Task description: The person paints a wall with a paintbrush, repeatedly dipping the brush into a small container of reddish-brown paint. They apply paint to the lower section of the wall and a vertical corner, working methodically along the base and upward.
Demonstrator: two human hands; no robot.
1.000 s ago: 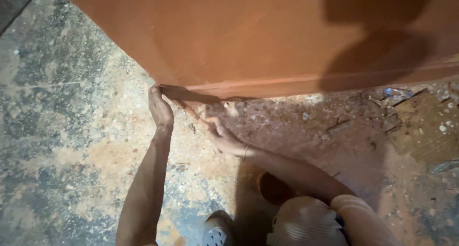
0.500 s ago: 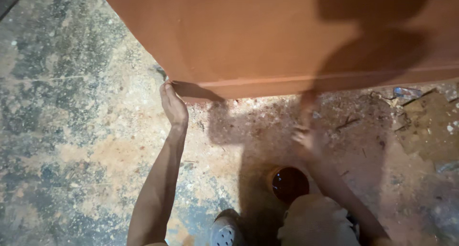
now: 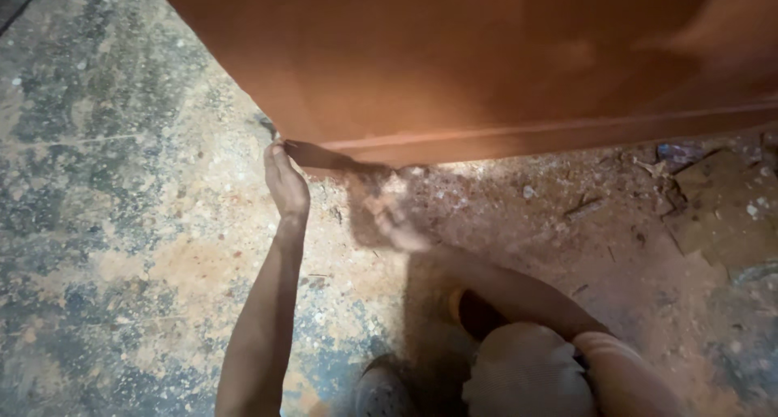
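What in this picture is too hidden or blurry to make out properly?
- Head view: the right hand is smeared by motion and in shadow; whether it holds anything cannot be told.
- The large reddish-brown panel is cut off by the top and right edges, so its full shape is unknown.
- The left hand touches the panel's lower corner; its fingertips are hidden under the edge.
- The dark round thing by the knee is partly covered by the right arm.

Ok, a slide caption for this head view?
Left hand grips the lower corner of a reddish-brown panel; blurred right hand reaches beside it above the dusty floor.

dim warm light | hard shadows on floor point(image 3: 121, 182) | right hand point(image 3: 397, 222) motion-blurred
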